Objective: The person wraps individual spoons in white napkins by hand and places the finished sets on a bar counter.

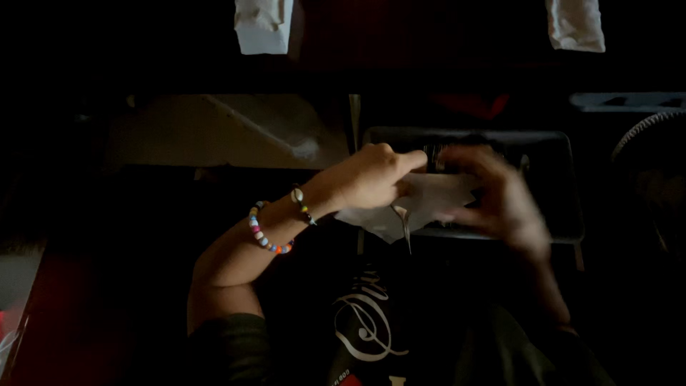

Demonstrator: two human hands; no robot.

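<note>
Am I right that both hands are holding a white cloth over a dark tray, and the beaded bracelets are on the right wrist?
Not quite. The beaded bracelets are on the left wrist, as the head view shows. The rest stands: the left hand and the right hand both hold the white cloth over the dark tray.

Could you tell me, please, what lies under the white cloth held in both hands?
Under the white cloth hangs a metal fork, tines down. Behind it sits a dark tray. The left hand and right hand pinch the cloth; the fork's handle is covered.
</note>
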